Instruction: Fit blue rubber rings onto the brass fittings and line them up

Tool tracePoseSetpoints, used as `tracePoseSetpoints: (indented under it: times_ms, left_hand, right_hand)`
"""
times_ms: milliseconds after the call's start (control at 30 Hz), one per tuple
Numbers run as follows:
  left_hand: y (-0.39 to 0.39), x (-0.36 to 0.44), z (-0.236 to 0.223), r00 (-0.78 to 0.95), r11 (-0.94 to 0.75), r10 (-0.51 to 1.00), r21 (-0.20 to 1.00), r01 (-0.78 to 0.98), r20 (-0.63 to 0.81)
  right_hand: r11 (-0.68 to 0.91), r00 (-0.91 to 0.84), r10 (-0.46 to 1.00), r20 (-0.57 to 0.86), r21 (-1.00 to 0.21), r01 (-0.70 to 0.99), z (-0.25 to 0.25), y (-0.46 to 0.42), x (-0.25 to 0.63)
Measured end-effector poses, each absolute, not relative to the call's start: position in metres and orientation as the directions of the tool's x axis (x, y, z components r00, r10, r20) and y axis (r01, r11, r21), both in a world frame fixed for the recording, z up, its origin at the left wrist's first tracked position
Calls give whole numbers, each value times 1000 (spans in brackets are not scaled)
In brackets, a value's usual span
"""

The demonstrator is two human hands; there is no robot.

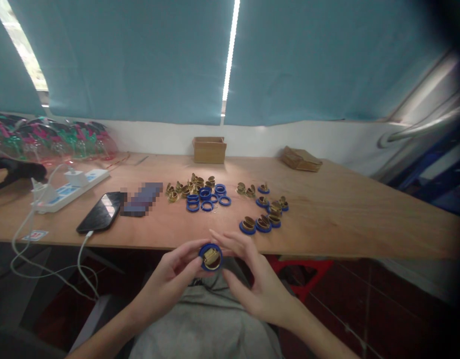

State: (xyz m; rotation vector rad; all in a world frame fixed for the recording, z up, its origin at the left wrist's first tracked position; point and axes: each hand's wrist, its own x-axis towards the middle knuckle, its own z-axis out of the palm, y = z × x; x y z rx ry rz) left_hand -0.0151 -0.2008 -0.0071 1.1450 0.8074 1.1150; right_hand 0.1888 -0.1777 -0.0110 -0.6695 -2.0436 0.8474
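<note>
Just off the table's front edge, my left hand (177,267) pinches a round brass-coloured fitting with a blue ring (210,257) around it. A small gold hinge-like part on the fitting faces me. My right hand (248,269) curves around the other side, thumb and fingers apart, its fingertips close to the ring's upper edge; whether they touch it I cannot tell. Beyond my hands lie loose blue rings (207,206) and a cluster of brass fittings with tilted lids (183,188). To the right stand several fittings seated in blue rings (248,225).
At the table's (327,214) back are a small cardboard box (209,150) and a flattened brown packet (301,159). On the left lie a phone (101,213) with a cable, a pixelated flat object (143,199), a power strip (76,189) and several clear bottles (58,144).
</note>
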Motion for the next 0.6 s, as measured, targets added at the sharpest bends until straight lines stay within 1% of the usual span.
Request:
tracePoseSetpoints:
  times_ms: [100,133,200,333,500,600]
  left_hand:
    - [-202,-14,-10,269,-29,959,979,-204,85]
    - [-203,-14,-11,269,-41,959,982,-185,91]
    - [-204,-15,-13,270,-59,958,987,-152,99]
    - [-204,-17,-16,255,-86,961,992,-95,108]
    - [-203,-15,-15,295,-62,954,998,23,52]
    - [-203,-14,-15,337,-63,940,998,20,53]
  right_hand:
    - [444,-496,793,353,-893,73,-12,-177,186]
    - [395,-497,811,310,-915,74,-13,-177,185]
    - [356,-507,822,258,-929,105,-13,-176,182]
    - [393,-507,814,283,-911,124,-13,-175,180]
    - [450,-481,818,316,-872,191,-11,-176,181]
    - [504,-477,807,348,-827,250,-9,-175,181]
